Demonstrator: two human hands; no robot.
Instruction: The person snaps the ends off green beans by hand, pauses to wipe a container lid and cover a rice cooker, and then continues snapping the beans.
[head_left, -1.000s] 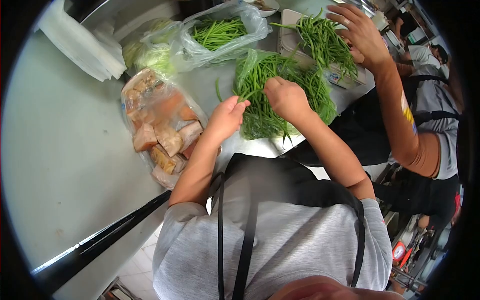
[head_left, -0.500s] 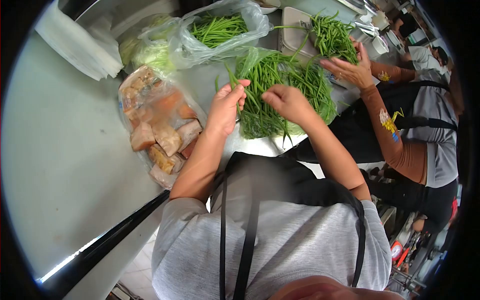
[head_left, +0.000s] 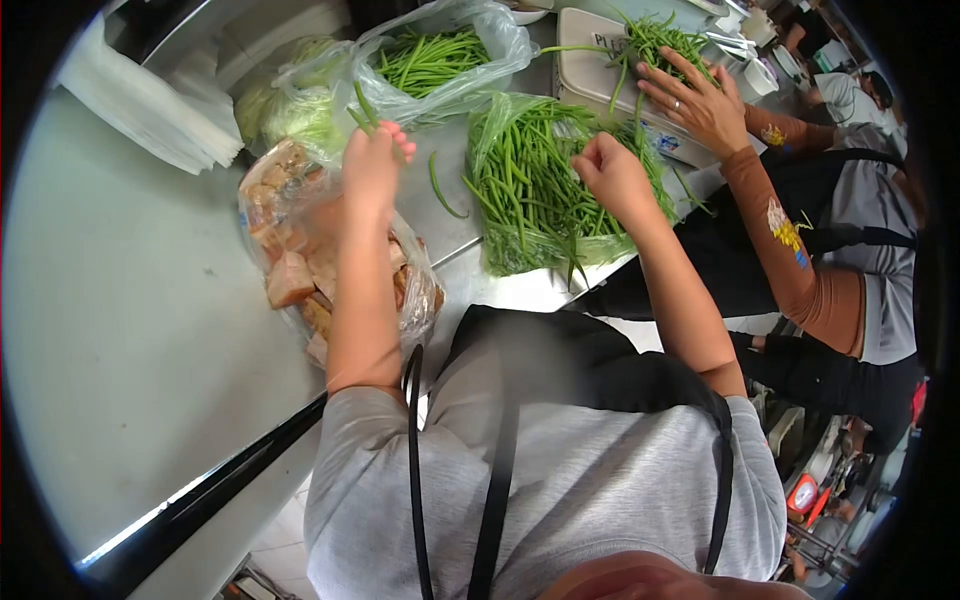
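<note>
My left hand is closed around a few green beans, whose ends stick out past the fingers. It is above the bag of meat chunks, near the bag of pale green vegetable. My right hand is curled shut over an open plastic bag heaped with green beans; whatever its fingers may pinch is hidden. One loose green bean lies on the metal table between my hands. At the back, a second clear bag contains more green beans.
On the right, a co-worker's hands handle a bunch of green beans over a lidded plastic container. A pale green leafy vegetable in plastic and a stack of white sheets stand at the back left.
My left hand has moved left and away from me with the beans, off the heaped bag. My right hand has shifted slightly right. The co-worker's hands now rest on their bunch.
</note>
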